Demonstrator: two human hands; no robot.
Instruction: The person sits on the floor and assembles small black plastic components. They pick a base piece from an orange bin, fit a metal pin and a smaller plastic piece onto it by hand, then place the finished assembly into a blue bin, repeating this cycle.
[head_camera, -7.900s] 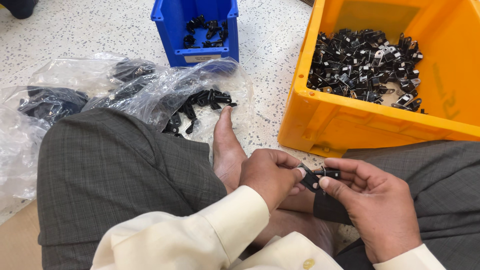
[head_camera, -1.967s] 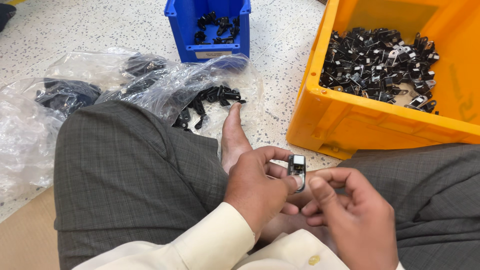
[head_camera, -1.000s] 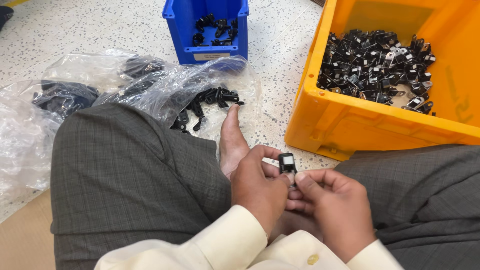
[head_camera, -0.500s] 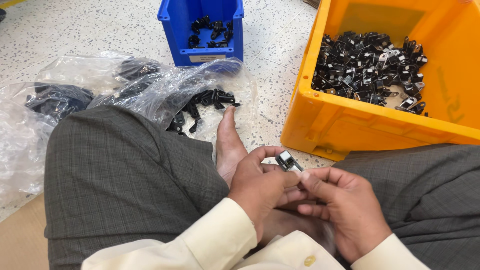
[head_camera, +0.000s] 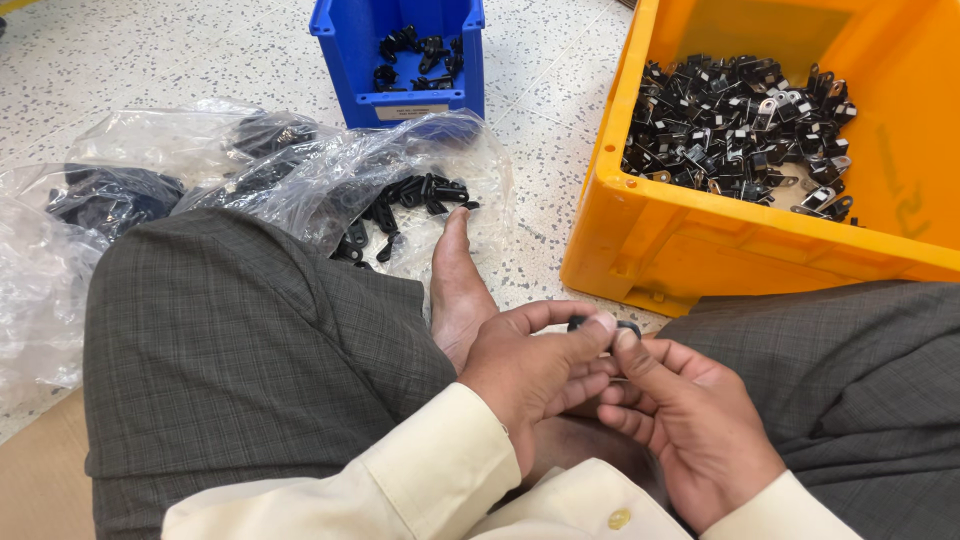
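Observation:
I sit cross-legged on the floor. My left hand (head_camera: 535, 365) and my right hand (head_camera: 690, 425) meet over my lap and pinch a small black clip (head_camera: 603, 323) between thumbs and fingertips. Only the clip's top edge shows; the rest is hidden by my fingers. My bare foot (head_camera: 458, 285) lies just left of the hands.
An orange crate (head_camera: 640, 235) at the right holds several black and metal clips (head_camera: 745, 125). A blue bin (head_camera: 400, 95) with a few black parts stands at the top. Clear plastic bags (head_camera: 300, 170) with black parts (head_camera: 405, 200) lie on the speckled floor at the left.
Both hands have closed tighter around the clip, which stood up between the fingertips half a second ago and is now mostly covered. The hands stay over my lap.

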